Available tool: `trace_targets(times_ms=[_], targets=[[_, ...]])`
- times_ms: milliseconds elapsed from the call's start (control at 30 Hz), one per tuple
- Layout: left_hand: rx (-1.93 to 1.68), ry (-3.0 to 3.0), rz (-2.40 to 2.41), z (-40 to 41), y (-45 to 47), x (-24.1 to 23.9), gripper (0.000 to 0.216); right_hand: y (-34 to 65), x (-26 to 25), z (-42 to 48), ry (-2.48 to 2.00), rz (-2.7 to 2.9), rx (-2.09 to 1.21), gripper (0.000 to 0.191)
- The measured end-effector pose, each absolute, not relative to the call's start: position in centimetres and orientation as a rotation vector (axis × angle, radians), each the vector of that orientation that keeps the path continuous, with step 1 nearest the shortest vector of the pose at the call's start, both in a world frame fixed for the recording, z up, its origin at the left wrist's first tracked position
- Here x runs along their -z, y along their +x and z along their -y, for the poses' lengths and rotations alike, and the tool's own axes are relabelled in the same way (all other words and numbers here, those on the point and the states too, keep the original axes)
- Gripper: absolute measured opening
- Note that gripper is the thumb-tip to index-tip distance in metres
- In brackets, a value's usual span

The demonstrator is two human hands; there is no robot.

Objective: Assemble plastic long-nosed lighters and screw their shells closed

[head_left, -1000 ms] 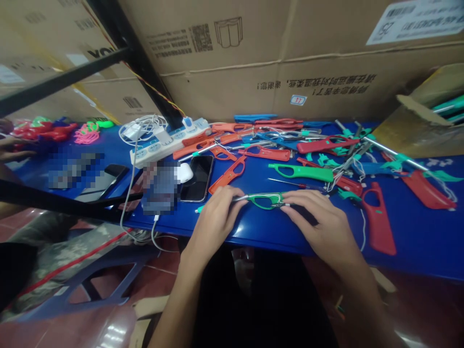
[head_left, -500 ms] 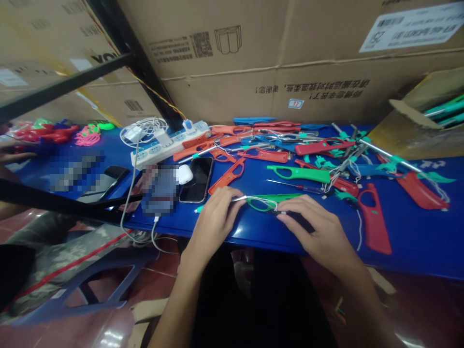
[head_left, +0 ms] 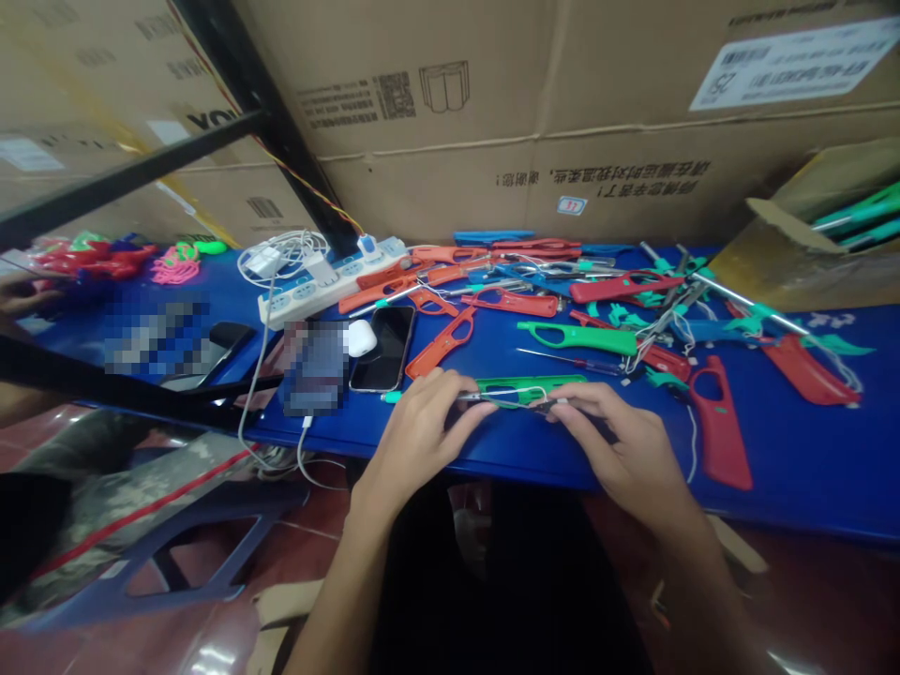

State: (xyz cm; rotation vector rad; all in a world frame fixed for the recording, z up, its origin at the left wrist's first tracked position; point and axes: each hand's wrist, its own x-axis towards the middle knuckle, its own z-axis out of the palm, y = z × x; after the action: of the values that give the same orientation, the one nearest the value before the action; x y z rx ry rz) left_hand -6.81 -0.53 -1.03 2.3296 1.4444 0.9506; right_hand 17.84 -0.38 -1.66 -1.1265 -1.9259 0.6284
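My left hand (head_left: 418, 427) is closed around a thin metal lighter tube (head_left: 470, 397), whose teal tip (head_left: 391, 397) sticks out to the left. Between thumb and fingers, my right hand (head_left: 622, 441) pinches a small dark part (head_left: 543, 407) with a white wire (head_left: 526, 390) on it; its exact kind is too small to make out. The wire runs across to the tube side. Just behind both hands a green lighter handle shell (head_left: 568, 381) lies on the table, partly covered by the wire and fingers.
Red, orange, blue and green lighter shells (head_left: 517, 301) lie heaped behind on the blue table (head_left: 794, 459). A screwdriver (head_left: 587, 363), phone (head_left: 383, 347), earbud case (head_left: 361, 338) and power strip (head_left: 292, 298) are nearby. An open carton (head_left: 763, 244) stands right. At left is another person's hand (head_left: 28, 295).
My left thumb and fingers have shifted slightly right along the tube. The wire between my hands has a different curve, and the green shell shows at a slightly different angle.
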Motion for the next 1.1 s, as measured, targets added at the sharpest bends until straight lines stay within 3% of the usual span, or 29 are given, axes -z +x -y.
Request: trace_targets(times_ms=[367,867,1100], targets=[[-0.919,2.371,-1.475,0.6,-6.7,0.8,0.014,17.8,0.7,0.8,-1.003,1.917,-0.6,0.009],[-1.064,2.515,-1.642,0.7,-6.6,1.9,0.012,17.4,0.6,0.8,-1.026,2.051,-0.882,0.015],[-1.0,2.456,-1.568,0.4,-6.9,1.9,0.023,17.5,0.9,0.5,-1.012,2.065,-0.767,0.014]])
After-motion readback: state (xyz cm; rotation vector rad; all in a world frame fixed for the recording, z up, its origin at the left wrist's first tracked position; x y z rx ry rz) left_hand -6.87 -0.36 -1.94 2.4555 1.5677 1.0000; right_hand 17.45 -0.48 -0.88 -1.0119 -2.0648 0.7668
